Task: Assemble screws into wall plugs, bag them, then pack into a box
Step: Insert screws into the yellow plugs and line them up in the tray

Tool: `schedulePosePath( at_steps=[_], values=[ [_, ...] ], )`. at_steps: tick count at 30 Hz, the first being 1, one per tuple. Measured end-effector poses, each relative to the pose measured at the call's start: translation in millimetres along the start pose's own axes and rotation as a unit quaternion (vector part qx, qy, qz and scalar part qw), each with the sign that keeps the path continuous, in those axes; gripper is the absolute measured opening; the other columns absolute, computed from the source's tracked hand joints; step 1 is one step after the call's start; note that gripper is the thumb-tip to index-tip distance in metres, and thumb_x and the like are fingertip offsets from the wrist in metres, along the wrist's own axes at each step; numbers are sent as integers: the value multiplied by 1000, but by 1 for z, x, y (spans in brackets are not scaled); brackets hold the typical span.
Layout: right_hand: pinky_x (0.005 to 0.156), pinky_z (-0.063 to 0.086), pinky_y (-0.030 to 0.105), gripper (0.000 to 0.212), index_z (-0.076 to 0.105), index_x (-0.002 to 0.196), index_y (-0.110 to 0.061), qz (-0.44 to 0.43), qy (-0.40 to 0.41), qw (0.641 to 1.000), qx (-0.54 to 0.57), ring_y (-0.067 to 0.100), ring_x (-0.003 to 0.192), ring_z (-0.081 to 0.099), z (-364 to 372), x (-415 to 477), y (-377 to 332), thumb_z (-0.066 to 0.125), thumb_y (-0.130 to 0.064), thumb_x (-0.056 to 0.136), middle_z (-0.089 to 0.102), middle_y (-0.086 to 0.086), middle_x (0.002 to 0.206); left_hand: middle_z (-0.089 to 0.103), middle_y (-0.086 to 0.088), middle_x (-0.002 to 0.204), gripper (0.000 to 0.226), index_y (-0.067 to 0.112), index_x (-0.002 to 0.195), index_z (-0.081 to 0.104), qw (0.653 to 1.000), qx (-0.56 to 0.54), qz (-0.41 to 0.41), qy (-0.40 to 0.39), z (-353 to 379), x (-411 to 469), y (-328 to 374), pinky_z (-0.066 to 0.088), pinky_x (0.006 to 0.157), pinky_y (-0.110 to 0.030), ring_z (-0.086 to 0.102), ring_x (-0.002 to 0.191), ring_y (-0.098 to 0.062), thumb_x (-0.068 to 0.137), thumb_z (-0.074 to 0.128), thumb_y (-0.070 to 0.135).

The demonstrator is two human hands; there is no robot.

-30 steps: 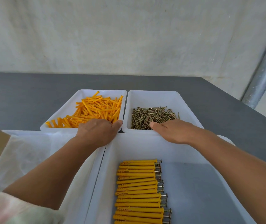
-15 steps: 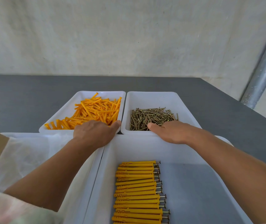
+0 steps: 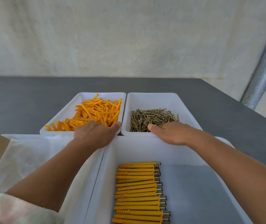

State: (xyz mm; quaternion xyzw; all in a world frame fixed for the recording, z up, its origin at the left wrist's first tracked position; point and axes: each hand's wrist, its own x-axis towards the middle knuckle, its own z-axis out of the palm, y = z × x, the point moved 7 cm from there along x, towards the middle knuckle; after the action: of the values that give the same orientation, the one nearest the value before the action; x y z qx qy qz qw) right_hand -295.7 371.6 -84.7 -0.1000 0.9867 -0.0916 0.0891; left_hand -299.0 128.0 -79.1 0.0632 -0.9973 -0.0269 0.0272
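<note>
A: Head view, how far along?
B: Early. One finished row point(image 3: 138, 191) lies in the near tray point(image 3: 193, 191), and nothing looks bagged. Left hand point(image 3: 95, 135) is in the plugs point(image 3: 96, 112), right hand point(image 3: 172, 133) in the screws point(image 3: 151, 117). Fingers are hidden, so I can't tell if either is gripping.

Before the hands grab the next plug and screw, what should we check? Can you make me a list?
1. Loose orange plugs to pick from: ok, plenty.
2. Screws to pick from: ok, plenty.
3. Left hand at the plugs: ok. Whether it holds one: cannot tell, as its fingers are hidden.
4. Right hand at the screws: ok. Whether it holds one: cannot tell.
5. Room in the front tray beside the finished row: ok.
</note>
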Motion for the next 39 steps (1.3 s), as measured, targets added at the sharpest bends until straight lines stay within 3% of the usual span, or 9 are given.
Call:
schedulePosePath(
  at_steps=[4, 7, 10, 15, 20, 23, 27, 34, 39],
  values=[
    [62, 34, 30, 71, 43, 59, -19, 15, 16, 1000, 5, 14, 62, 45, -1, 1, 2, 10, -72, 92, 45, -2, 64, 61, -5, 102, 80, 22, 86, 64, 1000, -9, 13, -11, 0, 0, 1, 38, 82, -42, 52, 95, -25, 83, 10, 81],
    [77, 46, 34, 82, 66, 87, -11, 11, 20, 1000, 11, 19, 82, 59, -2, 0, 2, 12, -72, 92, 62, 3, 82, 63, -6, 115, 74, 22, 100, 66, 999, -30, 13, -30, -1, -1, 1, 41, 93, -44, 54, 110, -27, 87, 17, 76],
    [88, 47, 36, 77, 66, 100, -5, -9, 24, 999, 48, 29, 102, 61, -7, -3, -1, 20, -67, 95, 66, 9, 96, 63, -5, 113, 67, 22, 97, 64, 999, -33, 22, -37, -4, -3, 2, 42, 93, -43, 54, 107, -26, 90, 20, 73],
    [60, 32, 27, 52, 46, 65, -16, -35, 7, 993, 112, 14, 68, 46, -17, -13, -2, 40, -56, 98, 46, -3, 68, 61, -10, 112, 70, 14, 98, 66, 998, -36, 19, -49, -8, -8, 3, 44, 97, -44, 55, 108, -28, 92, 22, 69],
    [60, 35, 19, 18, 68, 79, -24, -60, 1, 975, 214, 3, 68, 51, -21, -16, 1, 59, -34, 92, 62, -19, 73, 54, -3, 83, 37, 17, 72, 50, 996, -29, 62, -60, -18, -10, 8, 40, 76, -32, 50, 83, -20, 97, 32, 38],
    [58, 35, 15, 17, 69, 78, -29, -76, 11, 971, 228, -4, 63, 51, -21, -14, 0, 61, -27, 92, 62, -31, 66, 54, -5, 91, 27, 11, 87, 55, 995, -19, 67, -70, -24, -13, 13, 37, 76, -32, 48, 87, -22, 97, 34, 24],
    [61, 40, 18, 12, 72, 83, -23, -81, 33, 968, 236, 1, 67, 54, -23, -13, -1, 63, -27, 90, 65, -25, 72, 63, -9, 115, 32, 7, 112, 66, 990, -58, 88, -95, -33, -17, 17, 43, 84, -33, 56, 107, -26, 95, 39, 11],
    [59, 37, 18, 12, 70, 85, -26, -103, 90, 963, 231, -8, 57, 51, -31, -13, -8, 63, -33, 91, 60, -27, 64, 61, 3, 105, 38, 34, 86, 64, 985, -144, 92, -32, -41, -16, 8, 45, 74, -26, 54, 98, -18, 90, 46, 1],
    [62, 41, 21, 13, 68, 82, -30, -109, 117, 959, 233, -5, 62, 54, -34, -15, -10, 62, -36, 92, 62, -18, 70, 65, 3, 99, 46, 36, 81, 64, 977, -181, 106, 27, -49, -18, 7, 51, 74, -27, 60, 97, -18, 82, 46, -7]
  ],
)
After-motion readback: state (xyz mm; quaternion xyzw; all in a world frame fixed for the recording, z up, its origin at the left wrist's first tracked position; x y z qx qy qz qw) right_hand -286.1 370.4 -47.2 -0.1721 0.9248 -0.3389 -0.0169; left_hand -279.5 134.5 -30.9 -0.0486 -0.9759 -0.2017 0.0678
